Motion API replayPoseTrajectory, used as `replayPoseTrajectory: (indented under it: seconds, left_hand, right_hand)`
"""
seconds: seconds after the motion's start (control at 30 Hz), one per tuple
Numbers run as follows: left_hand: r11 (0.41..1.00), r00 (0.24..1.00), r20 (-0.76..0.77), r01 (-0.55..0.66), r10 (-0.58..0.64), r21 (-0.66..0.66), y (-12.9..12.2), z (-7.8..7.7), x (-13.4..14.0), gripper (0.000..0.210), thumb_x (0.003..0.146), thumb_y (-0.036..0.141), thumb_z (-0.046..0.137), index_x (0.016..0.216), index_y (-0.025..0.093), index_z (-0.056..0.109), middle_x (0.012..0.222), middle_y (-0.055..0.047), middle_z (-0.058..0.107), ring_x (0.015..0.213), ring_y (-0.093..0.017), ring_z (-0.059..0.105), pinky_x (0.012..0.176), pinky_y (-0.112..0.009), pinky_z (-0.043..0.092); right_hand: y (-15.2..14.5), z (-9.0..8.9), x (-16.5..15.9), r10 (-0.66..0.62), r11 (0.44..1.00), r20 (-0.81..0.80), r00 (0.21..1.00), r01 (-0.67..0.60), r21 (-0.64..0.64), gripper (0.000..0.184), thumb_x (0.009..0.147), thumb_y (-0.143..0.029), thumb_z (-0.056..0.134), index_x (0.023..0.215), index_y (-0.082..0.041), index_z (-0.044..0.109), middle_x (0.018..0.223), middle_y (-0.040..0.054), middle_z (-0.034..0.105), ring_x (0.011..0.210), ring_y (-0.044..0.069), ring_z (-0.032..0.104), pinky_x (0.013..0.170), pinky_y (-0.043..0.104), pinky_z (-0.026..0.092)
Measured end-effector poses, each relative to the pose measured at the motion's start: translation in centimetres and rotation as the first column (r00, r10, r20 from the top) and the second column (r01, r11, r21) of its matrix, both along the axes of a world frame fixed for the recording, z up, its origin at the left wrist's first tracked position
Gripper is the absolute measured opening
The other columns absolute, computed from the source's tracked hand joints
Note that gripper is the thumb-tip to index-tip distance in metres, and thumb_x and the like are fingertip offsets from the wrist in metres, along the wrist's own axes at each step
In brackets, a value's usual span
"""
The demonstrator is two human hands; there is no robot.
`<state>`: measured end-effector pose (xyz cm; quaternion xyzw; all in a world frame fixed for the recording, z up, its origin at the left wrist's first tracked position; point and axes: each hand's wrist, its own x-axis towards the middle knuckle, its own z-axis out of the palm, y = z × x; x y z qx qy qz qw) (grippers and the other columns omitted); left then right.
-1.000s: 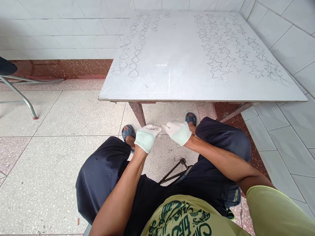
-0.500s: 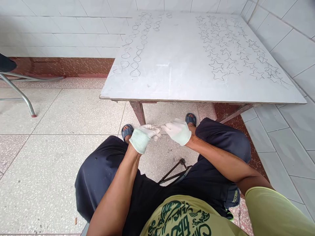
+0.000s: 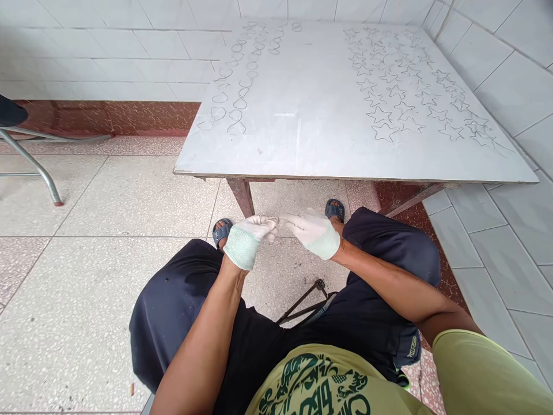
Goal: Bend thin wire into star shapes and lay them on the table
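Note:
My left hand (image 3: pixel 258 229), in a white glove with a pale green cuff, is closed in a pinch above the floor between my knees. Facing it, my right hand (image 3: pixel 310 227) wears the same kind of glove, its fingers pressed together and pointing at the left fingertips. A thin wire (image 3: pixel 277 221) barely shows between the fingertips; its shape is too fine to make out. Beyond the hands, the white tabletop (image 3: pixel 319 155) carries several wire stars (image 3: pixel 386 132) on its right side and several looped, figure-eight wire shapes (image 3: pixel 237 122) on its left.
The table's front edge and a wooden table leg (image 3: pixel 242 197) are just beyond my hands. Below them, a dark metal stand (image 3: pixel 318 285) rises between my legs. A stool with metal legs (image 3: pixel 47 178) is at the far left. Tiled walls (image 3: pixel 514 86) border the table.
My hands have drawn slightly apart, the left one shifting a little left and the right one a little right. The right fingers look straighter. The wire shapes on the table are unchanged.

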<state>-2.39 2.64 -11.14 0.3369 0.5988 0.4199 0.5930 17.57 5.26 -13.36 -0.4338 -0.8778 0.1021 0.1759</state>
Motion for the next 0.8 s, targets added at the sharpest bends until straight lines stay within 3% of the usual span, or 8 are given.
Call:
replayPoseTrajectory:
  seconds: [0.17,0.4,0.53,0.67,0.8]
  left_hand:
    - [0.999,0.999,0.037,-0.001,-0.001,0.037,-0.1,-0.5,0.3,0.035,0.061,0.041,0.091,0.062,0.018,0.064,0.050,0.002,0.058,0.046,-0.010,0.049,0.051,-0.025,0.039]
    - [0.997,1.000,-0.027,-0.011,0.013,0.070,-0.1,-1.7,-0.3,0.035,0.066,0.048,0.087,0.079,0.017,0.074,0.055,0.000,0.064,0.046,-0.012,0.053,0.050,-0.026,0.040]
    - [0.998,1.000,-0.005,-0.006,0.006,0.061,0.0,-1.5,-0.1,0.034,0.065,0.046,0.087,0.077,0.017,0.073,0.054,0.001,0.061,0.046,-0.011,0.052,0.051,-0.025,0.039]
    - [0.997,0.999,0.027,-0.029,0.028,0.065,-0.2,-1.2,0.1,0.034,0.060,0.044,0.089,0.071,0.017,0.071,0.053,0.001,0.060,0.046,-0.010,0.050,0.051,-0.025,0.040]
    - [0.998,1.000,-0.013,-0.018,0.019,0.064,-0.4,-1.0,0.0,0.030,0.066,0.041,0.088,0.077,0.017,0.076,0.055,-0.001,0.064,0.047,-0.012,0.054,0.051,-0.026,0.044]
  right_hand:
    - [0.0,1.3,0.0,0.012,1.000,-0.037,0.999,-0.013,-0.007,0.035,0.112,-0.034,0.050,0.104,-0.030,0.084,0.088,0.0015,0.078,0.086,0.019,0.064,0.081,0.032,0.041]
    - [-0.4,2.2,0.0,0.032,0.999,-0.088,0.996,-0.035,-0.035,0.031,0.109,-0.028,0.057,0.100,-0.029,0.086,0.089,0.0011,0.080,0.087,0.018,0.064,0.081,0.031,0.038]
    - [-0.1,2.2,0.3,0.049,0.998,-0.075,0.996,-0.052,-0.034,0.029,0.108,-0.029,0.060,0.095,-0.027,0.086,0.085,0.0018,0.078,0.087,0.019,0.063,0.081,0.031,0.038]
    - [0.6,2.1,1.1,0.144,0.990,-0.059,0.988,-0.144,0.000,0.031,0.109,-0.030,0.056,0.097,-0.024,0.084,0.087,0.0045,0.077,0.089,0.020,0.062,0.085,0.033,0.039]
    - [1.2,2.9,1.7,0.189,0.978,-0.033,0.981,-0.192,-0.084,0.042,0.112,-0.034,0.047,0.093,-0.022,0.083,0.083,0.0051,0.074,0.084,0.019,0.059,0.083,0.032,0.040]
